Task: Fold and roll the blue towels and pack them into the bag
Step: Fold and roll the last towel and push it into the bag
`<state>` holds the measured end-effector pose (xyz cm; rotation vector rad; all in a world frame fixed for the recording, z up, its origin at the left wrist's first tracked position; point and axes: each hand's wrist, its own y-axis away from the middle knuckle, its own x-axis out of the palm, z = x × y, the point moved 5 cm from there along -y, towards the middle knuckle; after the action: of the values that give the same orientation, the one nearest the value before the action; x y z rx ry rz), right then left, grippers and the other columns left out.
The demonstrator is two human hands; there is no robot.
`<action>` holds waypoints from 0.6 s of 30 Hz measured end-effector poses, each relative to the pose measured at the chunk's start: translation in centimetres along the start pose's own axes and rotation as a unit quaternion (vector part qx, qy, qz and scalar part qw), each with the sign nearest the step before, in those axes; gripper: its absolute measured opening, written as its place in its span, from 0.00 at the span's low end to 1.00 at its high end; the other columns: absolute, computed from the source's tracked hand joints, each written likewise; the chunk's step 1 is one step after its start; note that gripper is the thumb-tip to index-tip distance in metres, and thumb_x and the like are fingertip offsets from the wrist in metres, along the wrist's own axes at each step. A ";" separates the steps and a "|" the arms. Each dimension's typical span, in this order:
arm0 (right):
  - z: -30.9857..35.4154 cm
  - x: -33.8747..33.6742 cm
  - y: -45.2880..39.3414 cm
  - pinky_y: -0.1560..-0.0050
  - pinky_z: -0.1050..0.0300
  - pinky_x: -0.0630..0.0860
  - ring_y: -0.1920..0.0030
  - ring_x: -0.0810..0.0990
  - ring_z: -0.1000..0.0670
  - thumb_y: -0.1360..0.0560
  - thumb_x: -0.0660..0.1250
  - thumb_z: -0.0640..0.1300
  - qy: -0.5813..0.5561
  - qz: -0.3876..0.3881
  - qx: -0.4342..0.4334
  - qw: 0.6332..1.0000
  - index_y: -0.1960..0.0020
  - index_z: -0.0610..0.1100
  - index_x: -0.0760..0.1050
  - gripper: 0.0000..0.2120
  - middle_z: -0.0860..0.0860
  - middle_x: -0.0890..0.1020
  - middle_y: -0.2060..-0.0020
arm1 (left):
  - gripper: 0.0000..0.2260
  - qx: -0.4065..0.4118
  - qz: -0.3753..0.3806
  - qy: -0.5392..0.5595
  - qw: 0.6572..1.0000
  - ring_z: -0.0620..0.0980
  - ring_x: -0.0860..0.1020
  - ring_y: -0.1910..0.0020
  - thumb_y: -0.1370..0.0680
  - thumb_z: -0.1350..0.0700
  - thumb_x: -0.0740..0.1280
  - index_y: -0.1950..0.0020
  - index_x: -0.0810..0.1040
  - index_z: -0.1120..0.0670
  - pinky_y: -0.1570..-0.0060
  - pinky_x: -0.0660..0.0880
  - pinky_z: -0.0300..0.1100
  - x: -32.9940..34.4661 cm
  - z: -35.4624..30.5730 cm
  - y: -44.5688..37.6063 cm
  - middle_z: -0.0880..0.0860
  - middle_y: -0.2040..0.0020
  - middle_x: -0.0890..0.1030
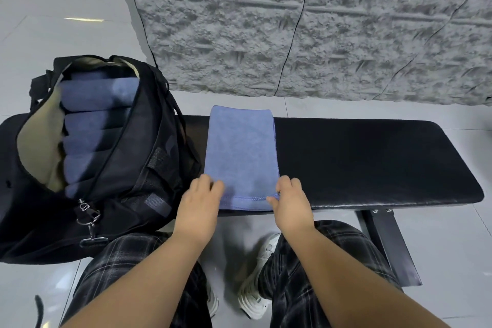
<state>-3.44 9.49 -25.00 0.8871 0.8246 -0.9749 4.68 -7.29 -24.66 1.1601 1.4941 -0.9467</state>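
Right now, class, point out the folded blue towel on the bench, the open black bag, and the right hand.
folded blue towel [241,152], head view, middle of its top face
black bag [127,168], head view, its outer side panel
right hand [291,201], head view, back of the hand

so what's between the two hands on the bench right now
In the head view, only the near hemmed edge of the folded blue towel spans the gap: the left hand holds its left corner, the right hand pinches its right corner, on the black bench.

Left hand [198,204] fingers curled at the towel [241,154] corner, right hand [290,201] pinching the opposite corner (forearms extended)
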 end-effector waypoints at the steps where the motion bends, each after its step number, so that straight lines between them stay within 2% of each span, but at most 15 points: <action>1: 0.3 -0.1 0.0 0.67 0.55 0.64 0.62 0.67 0.46 0.22 0.61 0.39 0.037 0.013 -0.027 0.999 0.53 0.44 0.63 0.06 0.49 0.65 0.54 | 0.24 0.046 -0.003 -0.033 0.998 0.54 0.71 0.69 0.54 0.73 0.71 0.64 0.72 0.56 0.74 0.62 0.42 0.0 -0.5 -0.1 0.54 0.65 0.71; 2: 0.8 -0.1 0.1 0.69 0.55 0.62 0.64 0.66 0.46 0.24 0.60 0.35 0.076 0.032 -0.053 0.995 0.53 0.44 0.64 0.07 0.49 0.65 0.55 | 0.24 0.078 -0.005 -0.054 0.995 0.54 0.71 0.69 0.57 0.73 0.71 0.66 0.73 0.55 0.74 0.64 0.41 0.0 -0.9 0.0 0.53 0.67 0.72; 4: 1.4 0.5 0.3 0.67 0.54 0.67 0.63 0.68 0.45 0.30 0.59 0.28 0.118 0.067 -0.090 0.987 0.51 0.42 0.69 0.13 0.47 0.67 0.54 | 0.22 0.097 0.017 -0.064 0.993 0.53 0.72 0.70 0.58 0.71 0.72 0.69 0.73 0.55 0.73 0.68 0.40 0.3 -1.3 0.1 0.52 0.69 0.72; 5: 1.5 0.8 0.3 0.63 0.53 0.71 0.61 0.70 0.45 0.32 0.58 0.27 0.120 0.075 -0.102 0.985 0.49 0.41 0.71 0.15 0.47 0.68 0.53 | 0.21 0.101 0.021 -0.061 0.993 0.53 0.73 0.70 0.58 0.70 0.72 0.69 0.74 0.55 0.73 0.69 0.40 0.5 -1.4 0.2 0.52 0.70 0.72; 7: 1.4 1.0 0.2 0.58 0.54 0.73 0.59 0.70 0.45 0.31 0.58 0.27 0.095 0.072 -0.102 0.988 0.47 0.39 0.73 0.16 0.46 0.70 0.51 | 0.19 0.101 0.014 -0.038 0.994 0.53 0.73 0.70 0.53 0.68 0.74 0.68 0.73 0.56 0.72 0.71 0.40 0.9 -1.5 0.4 0.52 0.69 0.72; 11: 1.4 0.9 0.0 0.49 0.58 0.71 0.46 0.70 0.47 0.25 0.58 0.34 0.059 0.025 -0.105 0.992 0.43 0.40 0.74 0.13 0.48 0.73 0.45 | 0.19 0.089 -0.016 -0.018 0.996 0.52 0.74 0.65 0.45 0.60 0.78 0.60 0.74 0.55 0.68 0.74 0.42 1.1 -1.1 0.6 0.51 0.64 0.74; 14: 1.5 1.2 0.4 0.50 0.61 0.67 0.44 0.69 0.48 0.26 0.60 0.38 0.056 0.007 -0.122 0.991 0.43 0.42 0.73 0.12 0.49 0.73 0.45 | 0.23 0.078 -0.028 -0.027 0.996 0.52 0.74 0.67 0.50 0.68 0.76 0.60 0.75 0.56 0.70 0.73 0.42 0.9 -0.8 0.3 0.52 0.64 0.73; 18: 1.6 1.3 0.5 0.48 0.54 0.70 0.43 0.72 0.45 0.30 0.72 0.45 0.070 -0.026 -0.152 0.986 0.44 0.43 0.74 0.16 0.50 0.76 0.47 | 0.23 0.035 -0.015 -0.005 0.999 0.53 0.75 0.67 0.50 0.71 0.74 0.59 0.77 0.57 0.72 0.71 0.42 0.8 -0.6 -0.4 0.52 0.64 0.74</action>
<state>-2.24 7.78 -25.33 0.6765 1.0883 -0.8101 4.13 -6.68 -25.27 1.1845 1.4826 -1.0311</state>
